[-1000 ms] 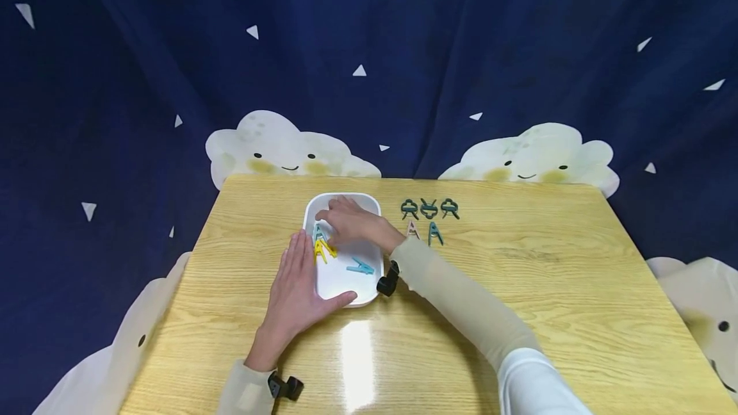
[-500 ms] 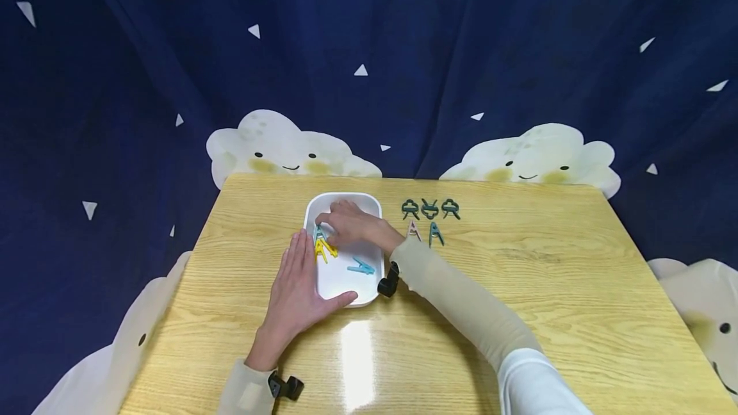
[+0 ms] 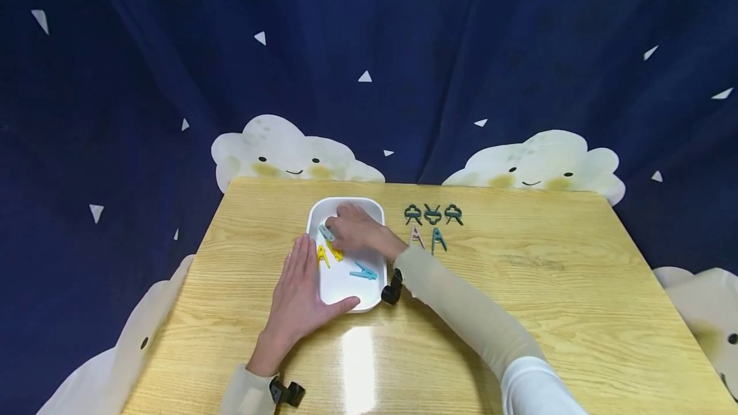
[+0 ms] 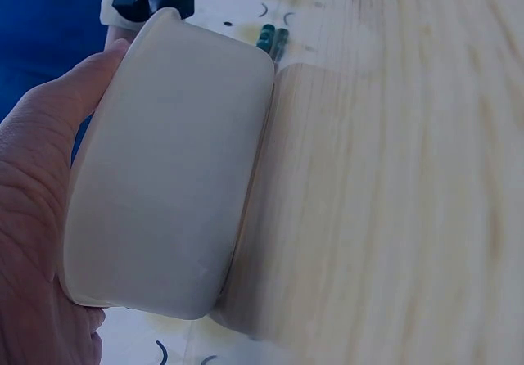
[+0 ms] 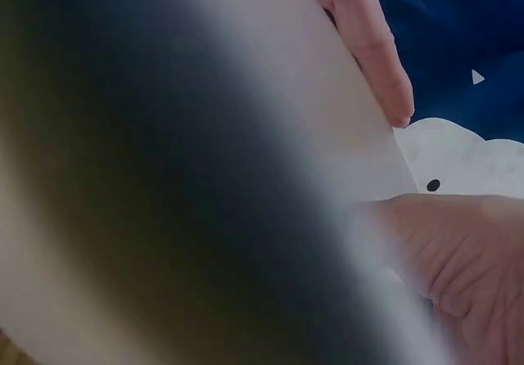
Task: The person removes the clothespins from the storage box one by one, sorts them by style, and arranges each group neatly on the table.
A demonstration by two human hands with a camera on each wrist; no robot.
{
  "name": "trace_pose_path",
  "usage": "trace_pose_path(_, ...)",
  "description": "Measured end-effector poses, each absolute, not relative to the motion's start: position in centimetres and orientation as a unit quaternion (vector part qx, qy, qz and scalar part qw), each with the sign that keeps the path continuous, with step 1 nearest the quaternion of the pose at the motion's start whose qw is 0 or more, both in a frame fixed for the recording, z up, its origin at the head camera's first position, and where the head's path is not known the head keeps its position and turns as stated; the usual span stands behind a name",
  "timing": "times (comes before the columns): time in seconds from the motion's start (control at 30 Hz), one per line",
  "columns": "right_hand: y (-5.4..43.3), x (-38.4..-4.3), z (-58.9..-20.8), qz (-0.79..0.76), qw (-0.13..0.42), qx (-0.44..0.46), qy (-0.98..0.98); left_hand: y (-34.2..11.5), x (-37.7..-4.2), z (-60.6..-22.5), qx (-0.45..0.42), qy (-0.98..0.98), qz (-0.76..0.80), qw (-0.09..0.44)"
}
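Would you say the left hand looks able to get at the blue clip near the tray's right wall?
Probably yes: the blue clip lies uncovered, with the right hand farther back in the tray. The left hand, against the tray's left side, would need to clear the rim.

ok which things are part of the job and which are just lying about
Likely job things:
white tub
two yellow clips and a light blue clip in it
another light blue clip at the right hand
pink clip, teal clip, three dark green clips in rows alongside

Just around:
cloud-print cloth
wooden table
wrist cameras
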State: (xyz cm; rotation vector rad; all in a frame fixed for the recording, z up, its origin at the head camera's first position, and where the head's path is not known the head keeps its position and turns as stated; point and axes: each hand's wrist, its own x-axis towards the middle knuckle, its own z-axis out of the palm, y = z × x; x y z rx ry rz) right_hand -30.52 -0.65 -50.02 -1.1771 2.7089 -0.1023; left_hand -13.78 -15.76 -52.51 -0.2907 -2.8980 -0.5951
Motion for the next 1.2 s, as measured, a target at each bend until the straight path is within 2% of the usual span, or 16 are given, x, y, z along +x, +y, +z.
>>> trace_pose_path(0.33,-0.2,-30.5,-50.2,-0.073,0.068,-0.4,0.911,-15.7,-13.9,-52.6,-0.098,-0.971,-0.2,0.083)
trace_pose_path(0.57,-0.5,-29.7,-49.5,-0.102,0.052,-0.362,0.925,-15.7,-13.9,-52.6,-0.099,-0.971,-0.197,0.089)
trace_pose_path(1.2,-0.9,-29.2,-49.0,-0.087,0.109,-0.348,0.927,-15.7,-13.8,-52.4,-0.097,-0.971,-0.205,0.081)
